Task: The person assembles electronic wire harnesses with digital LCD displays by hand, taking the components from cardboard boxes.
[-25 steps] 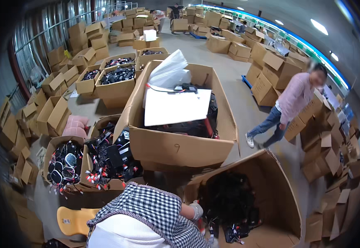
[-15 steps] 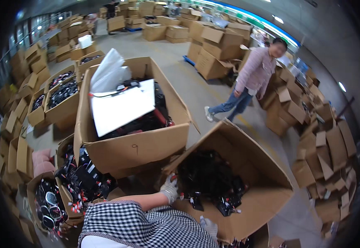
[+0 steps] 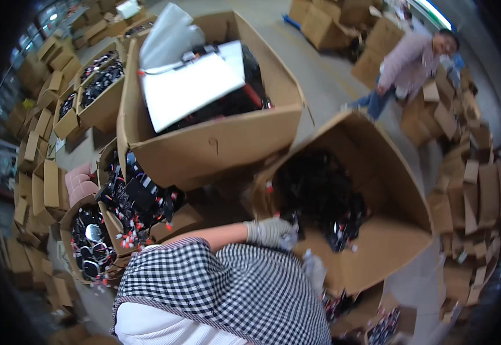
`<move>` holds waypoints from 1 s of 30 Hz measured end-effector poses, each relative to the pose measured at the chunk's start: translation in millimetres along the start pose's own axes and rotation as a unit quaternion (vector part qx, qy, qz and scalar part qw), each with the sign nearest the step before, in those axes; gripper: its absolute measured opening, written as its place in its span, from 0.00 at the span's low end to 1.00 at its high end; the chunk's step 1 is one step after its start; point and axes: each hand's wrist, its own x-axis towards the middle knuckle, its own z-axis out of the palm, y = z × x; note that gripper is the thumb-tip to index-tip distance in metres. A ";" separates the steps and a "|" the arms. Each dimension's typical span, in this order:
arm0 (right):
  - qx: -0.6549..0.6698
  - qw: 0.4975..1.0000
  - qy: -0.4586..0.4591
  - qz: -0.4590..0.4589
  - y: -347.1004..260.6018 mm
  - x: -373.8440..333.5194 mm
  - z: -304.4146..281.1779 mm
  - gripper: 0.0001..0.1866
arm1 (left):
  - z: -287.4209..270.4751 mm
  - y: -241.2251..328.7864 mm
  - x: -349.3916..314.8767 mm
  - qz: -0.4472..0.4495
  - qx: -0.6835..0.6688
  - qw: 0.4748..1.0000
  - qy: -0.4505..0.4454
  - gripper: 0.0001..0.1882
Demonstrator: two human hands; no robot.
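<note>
Carton: the carton (image 3: 391, 244) leaned over, its open mouth toward the person and its inner wall sloping up at the far right.
Parts: the black parts (image 3: 319, 187) lay heaped inside the carton; the heap's long axis ran from the carton's far left toward its near side.
Left hand: the gloved left hand (image 3: 273, 233) had just moved from the carton's left rim down to its near left edge, which put it right beside the heap.
Left grip: fingers bunched by a small dark part (image 3: 300, 227), its long axis seemingly upright; blur hid whether it was held.
Right hand: the right hand (image 3: 315, 271) was at the carton's near edge; grip too blurred to tell.
Big box: the big box (image 3: 210, 155) stood left of the carton.
</note>
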 end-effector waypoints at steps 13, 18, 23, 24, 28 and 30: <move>0.308 0.937 -0.122 0.106 -129.7 17.4 -46.4 0.19 | 6.1 11.5 -19.8 0.030 -0.082 0.994 0.061 0.17; 0.328 0.916 -0.151 0.175 -128.2 10.4 -44.8 0.19 | 16.0 35.8 -24.6 0.014 0.116 0.988 0.099 0.17; 0.485 0.802 -0.216 0.272 -122.3 13.8 -43.6 0.20 | 20.1 40.3 -30.7 0.024 0.307 0.944 0.120 0.23; 0.498 0.783 -0.235 0.289 -122.3 14.8 -42.4 0.20 | 19.2 41.0 -31.6 0.022 0.306 0.945 0.117 0.23; 0.484 0.761 -0.271 0.337 -118.2 24.7 -43.5 0.22 | 18.9 46.3 -27.2 0.017 0.327 0.939 0.105 0.24; 0.464 0.782 -0.294 0.295 -107.4 23.7 -40.2 0.23 | 17.1 50.3 -25.4 -0.012 0.234 0.968 0.090 0.21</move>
